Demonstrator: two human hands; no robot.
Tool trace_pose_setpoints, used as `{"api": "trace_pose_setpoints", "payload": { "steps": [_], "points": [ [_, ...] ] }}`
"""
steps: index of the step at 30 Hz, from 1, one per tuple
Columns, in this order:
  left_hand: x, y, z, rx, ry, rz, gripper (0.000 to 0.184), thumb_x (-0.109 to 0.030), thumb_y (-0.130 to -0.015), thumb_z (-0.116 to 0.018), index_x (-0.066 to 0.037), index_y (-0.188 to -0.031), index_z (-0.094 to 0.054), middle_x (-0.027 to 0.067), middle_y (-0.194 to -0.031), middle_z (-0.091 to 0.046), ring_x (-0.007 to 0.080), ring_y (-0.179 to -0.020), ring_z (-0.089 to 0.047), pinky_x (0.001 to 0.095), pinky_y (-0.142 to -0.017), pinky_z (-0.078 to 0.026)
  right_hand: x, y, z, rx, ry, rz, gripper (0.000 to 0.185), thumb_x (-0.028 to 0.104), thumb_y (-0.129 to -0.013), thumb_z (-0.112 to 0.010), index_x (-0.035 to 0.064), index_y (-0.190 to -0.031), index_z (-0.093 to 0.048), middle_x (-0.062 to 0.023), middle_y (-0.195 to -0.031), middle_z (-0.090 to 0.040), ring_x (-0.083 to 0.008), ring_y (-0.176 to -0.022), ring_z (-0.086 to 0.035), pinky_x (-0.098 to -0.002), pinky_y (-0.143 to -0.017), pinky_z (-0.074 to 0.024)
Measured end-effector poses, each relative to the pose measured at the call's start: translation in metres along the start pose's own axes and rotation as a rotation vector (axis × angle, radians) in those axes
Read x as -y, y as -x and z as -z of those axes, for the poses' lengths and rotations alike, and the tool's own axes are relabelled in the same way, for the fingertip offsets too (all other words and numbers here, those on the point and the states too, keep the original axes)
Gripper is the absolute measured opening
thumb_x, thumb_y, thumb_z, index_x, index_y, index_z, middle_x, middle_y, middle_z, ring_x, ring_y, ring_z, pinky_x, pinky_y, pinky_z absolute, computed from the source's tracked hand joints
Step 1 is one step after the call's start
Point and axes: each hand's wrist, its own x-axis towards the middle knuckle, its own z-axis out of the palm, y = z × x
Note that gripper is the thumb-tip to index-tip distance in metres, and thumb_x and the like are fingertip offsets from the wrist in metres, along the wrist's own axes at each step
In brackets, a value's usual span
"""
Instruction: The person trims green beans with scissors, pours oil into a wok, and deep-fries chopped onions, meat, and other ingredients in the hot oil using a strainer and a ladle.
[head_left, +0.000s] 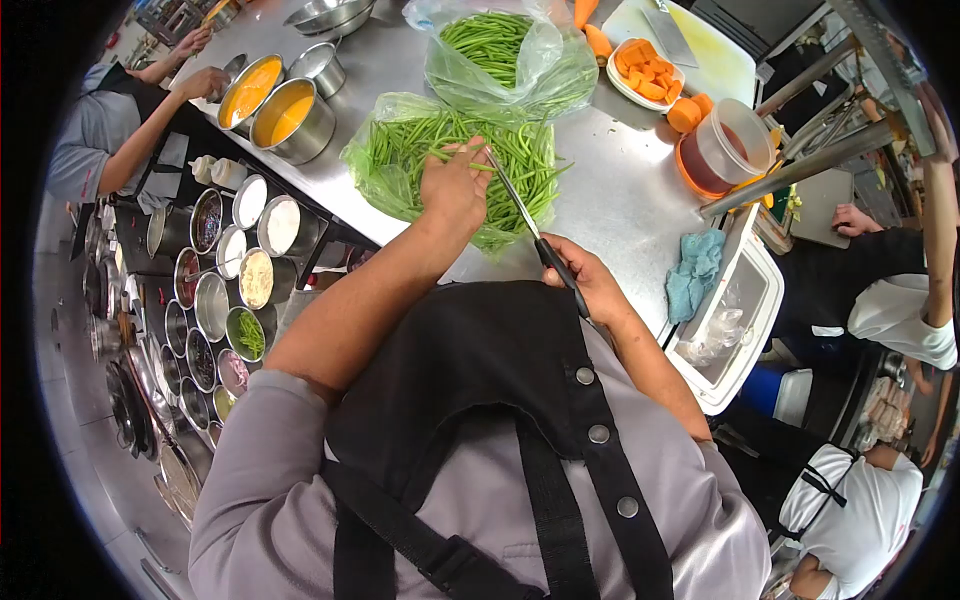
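Observation:
My left hand (456, 190) is over an open plastic bag of green beans (390, 150), its fingers closed on a few of the beans near the top of the heap. My right hand (592, 282) is wrapped round the black handle of a knife (515, 196) with a long, narrow metal blade. The blade slants up and left, its tip beside my left fingertips. Whether the tip touches a bean I cannot tell. Behind is a second clear bag of green beans (487, 48).
Pots of orange liquid (290, 112) stand left of the bags. To the right are cut carrots in a white dish (645, 72), a tub of red liquid (715, 150), a blue cloth (694, 270) and an open white cooler (740, 350). Co-workers stand on both sides.

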Motion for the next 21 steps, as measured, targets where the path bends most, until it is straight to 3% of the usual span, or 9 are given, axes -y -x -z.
{"api": "trace_pose_setpoints", "payload": {
  "steps": [2,9,11,13,15,16,18,19,21],
  "points": [
    [0.0,0.001,-0.001,-0.012,-0.008,0.003,0.019,0.003,-0.098,-0.05,-0.012,-0.105,-0.04,0.0199,-0.122,-0.061,0.033,-0.11,-0.062,0.0428,-0.092,-0.05,0.002,0.0,-0.001,-0.031,-0.026,-0.048,0.052,0.021,-0.095,-0.07,0.0004,-0.139,-0.05,0.0081,-0.078,-0.049,-0.0023,-0.068,-0.045,-0.0192,-0.063,-0.0375],
    [-0.013,-0.017,0.016,0.045,-0.068,-0.07,0.017,0.001,-0.098,-0.051,-0.008,-0.108,-0.04,0.0208,-0.114,-0.062,0.0364,-0.107,-0.064,0.0456,-0.089,-0.053,-0.012,0.003,0.006,-0.075,-0.087,-0.094,0.051,0.024,-0.097,-0.067,-0.0002,-0.138,-0.051,0.0082,-0.08,-0.05,-0.0026,-0.069,-0.045,-0.0185,-0.063,-0.0377],
    [-0.02,-0.019,0.019,0.113,0.025,0.076,0.018,-0.001,-0.098,-0.052,-0.007,-0.109,-0.04,0.0184,-0.106,-0.061,0.0373,-0.103,-0.066,0.0447,-0.083,-0.056,-0.006,0.015,0.008,-0.075,-0.11,-0.083,0.054,0.028,-0.097,-0.067,-0.0018,-0.138,-0.05,0.0074,-0.084,-0.051,-0.0028,-0.072,-0.047,-0.0185,-0.064,-0.0384],
    [-0.014,-0.033,0.014,0.099,-0.07,0.04,0.009,-0.004,-0.098,-0.05,-0.008,-0.103,-0.044,0.015,-0.097,-0.06,0.0363,-0.1,-0.067,0.0433,-0.077,-0.057,-0.012,0.024,0.012,-0.077,-0.105,-0.036,0.057,0.032,-0.097,-0.067,-0.0026,-0.139,-0.049,0.005,-0.091,-0.055,-0.0048,-0.08,-0.05,-0.0201,-0.072,-0.042],
    [-0.007,-0.056,0.009,0.29,-0.519,-0.034,0.009,-0.006,-0.098,-0.049,-0.007,-0.106,-0.053,0.0107,-0.091,-0.061,0.0289,-0.1,-0.068,0.0379,-0.078,-0.056,-0.009,0.034,0.009,-0.15,-0.139,0.051,0.061,0.037,-0.097,-0.067,-0.0023,-0.139,-0.049,0.0028,-0.098,-0.058,-0.0069,-0.089,-0.052,-0.0222,-0.082,-0.0429],
    [-0.004,-0.06,0.005,0.299,-0.517,-0.032,0.009,-0.006,-0.098,-0.049,-0.007,-0.106,-0.053,0.0107,-0.091,-0.061,0.0289,-0.1,-0.068,0.0379,-0.078,-0.056,-0.012,0.038,0.013,-0.141,-0.137,0.055,0.064,0.042,-0.096,-0.066,-0.0015,-0.14,-0.049,-0.0001,-0.107,-0.06,-0.0093,-0.099,-0.053,-0.0242,-0.091,-0.0419],
    [0.005,-0.066,-0.009,0.604,-1.38,-0.453,0.022,-0.009,-0.093,-0.052,-0.007,-0.114,-0.06,0.0135,-0.091,-0.065,0.0285,-0.099,-0.068,0.04,-0.079,-0.056,-0.022,0.045,0.015,-0.176,-0.147,0.063,0.065,0.044,-0.095,-0.066,-0.0011,-0.139,-0.049,-0.0002,-0.108,-0.06,-0.0093,-0.099,-0.053,-0.0242,-0.091,-0.042],
    [0.012,-0.071,-0.008,0.623,-1.368,-0.46,0.022,-0.009,-0.093,-0.052,-0.007,-0.114,-0.06,0.0135,-0.091,-0.065,0.0285,-0.099,-0.068,0.04,-0.079,-0.056,-0.023,0.049,0.016,-0.201,-0.159,0.065,0.066,0.046,-0.095,-0.066,-0.0006,-0.139,-0.05,-0.0003,-0.108,-0.06,-0.0093,-0.1,-0.053,-0.0242,-0.091,-0.042],
    [0.018,-0.072,-0.003,0.852,-1.84,-0.804,0.037,-0.013,-0.087,-0.056,-0.008,-0.123,-0.063,0.0181,-0.118,-0.067,0.0371,-0.102,-0.064,0.047,-0.092,-0.05,-0.019,0.056,0.009,-0.272,-0.165,0.083,0.066,0.045,-0.095,-0.066,-0.0001,-0.14,-0.049,0.0034,-0.099,-0.058,-0.0071,-0.091,-0.051,-0.0217,-0.084,-0.041]
  ]
}}
